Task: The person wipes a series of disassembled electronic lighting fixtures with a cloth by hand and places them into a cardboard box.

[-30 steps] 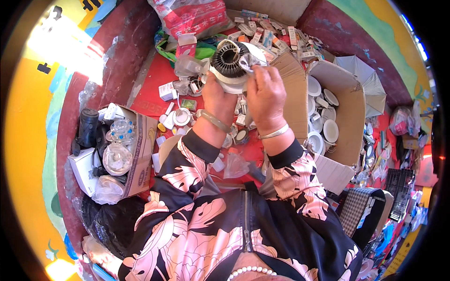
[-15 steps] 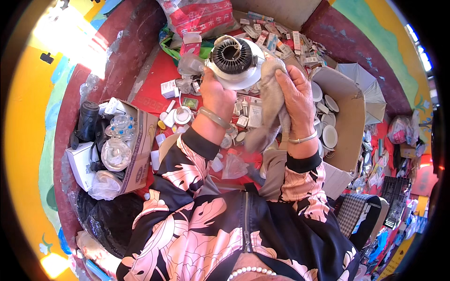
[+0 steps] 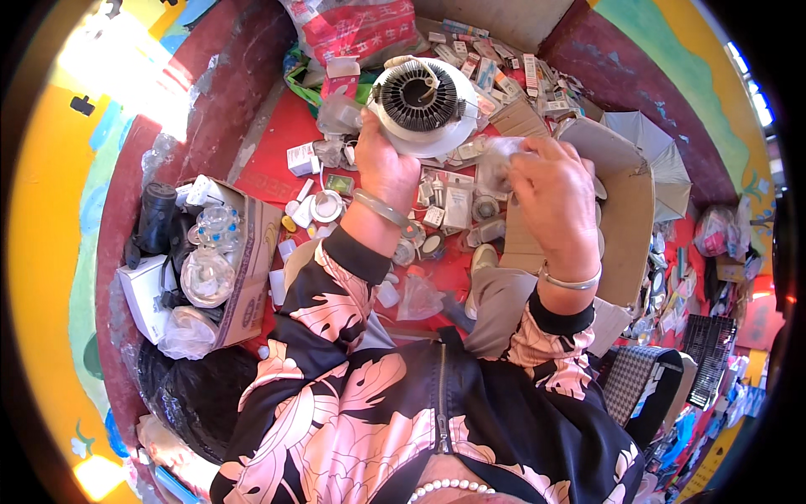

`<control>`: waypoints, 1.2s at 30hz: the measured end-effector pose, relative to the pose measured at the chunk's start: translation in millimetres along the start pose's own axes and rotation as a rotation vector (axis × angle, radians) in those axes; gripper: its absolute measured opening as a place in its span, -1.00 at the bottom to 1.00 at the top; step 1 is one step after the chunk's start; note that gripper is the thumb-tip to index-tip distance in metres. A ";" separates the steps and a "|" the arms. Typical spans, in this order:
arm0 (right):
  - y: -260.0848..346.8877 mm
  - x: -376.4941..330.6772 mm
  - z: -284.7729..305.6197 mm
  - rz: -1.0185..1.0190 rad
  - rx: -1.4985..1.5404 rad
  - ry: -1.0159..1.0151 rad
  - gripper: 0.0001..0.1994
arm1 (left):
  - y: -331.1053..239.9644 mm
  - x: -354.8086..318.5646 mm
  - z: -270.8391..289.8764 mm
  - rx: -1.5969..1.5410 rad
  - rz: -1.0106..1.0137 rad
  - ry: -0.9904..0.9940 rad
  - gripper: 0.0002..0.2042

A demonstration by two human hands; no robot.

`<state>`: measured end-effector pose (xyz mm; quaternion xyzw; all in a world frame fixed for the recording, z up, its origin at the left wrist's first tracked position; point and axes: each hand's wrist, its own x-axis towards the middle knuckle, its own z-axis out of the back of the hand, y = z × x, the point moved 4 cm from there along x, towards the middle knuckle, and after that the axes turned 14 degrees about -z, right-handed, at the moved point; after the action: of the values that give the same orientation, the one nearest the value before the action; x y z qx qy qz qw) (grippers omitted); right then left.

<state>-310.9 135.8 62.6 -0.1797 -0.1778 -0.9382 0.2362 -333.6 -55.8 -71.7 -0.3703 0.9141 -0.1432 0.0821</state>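
A round downlight with a white rim and a black finned heat sink is held up over the pile. My left hand is closed on the near left side of its rim. A short pale cable loops over the heat sink. To the right of the lamp, apart from it, my right hand has its fingers bent into a pinch at a clear plastic bag. Part of the bag and the fingertips' grip are hidden behind the hand. No cloth is visible in either hand.
An open cardboard box with round white lamps stands at the right. At the left, another carton holds wrapped goods. Small boxes are heaped at the far side. A folded silvery umbrella leans beyond the right box.
The grey cloth has left my right hand and is out of sight. That hand has moved slightly right and nearer, to the plastic bag. The downlight has tilted slightly in my left hand.
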 end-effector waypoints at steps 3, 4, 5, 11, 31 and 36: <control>-12.9 7.0 -18.5 -0.384 0.857 0.444 -0.88 | 3.6 -2.0 -4.5 -0.026 0.036 0.089 -0.61; -5.7 8.7 -19.6 -0.457 1.025 0.505 -0.86 | 2.1 -2.2 -5.0 -0.023 0.031 0.092 -0.61; -2.0 10.5 -21.8 -0.478 1.062 0.531 -0.85 | 0.7 -2.5 -5.4 -0.020 0.026 0.094 -0.61; 23.9 18.4 -27.8 -0.483 1.223 0.671 -0.86 | -7.9 2.8 -10.8 -0.062 0.065 0.160 -0.58; -18.2 33.7 -66.1 -0.767 1.240 0.240 -0.90 | -0.8 -25.1 -23.0 0.139 0.017 0.218 -0.58; -32.8 35.9 -70.9 -0.695 1.173 0.229 -0.92 | -3.1 -19.3 -21.6 0.176 -0.034 0.301 -0.57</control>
<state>-375.1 119.6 7.8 0.1456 -0.6770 -0.7214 -0.0028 -323.3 -40.1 -49.4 -0.3513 0.8938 -0.2777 -0.0261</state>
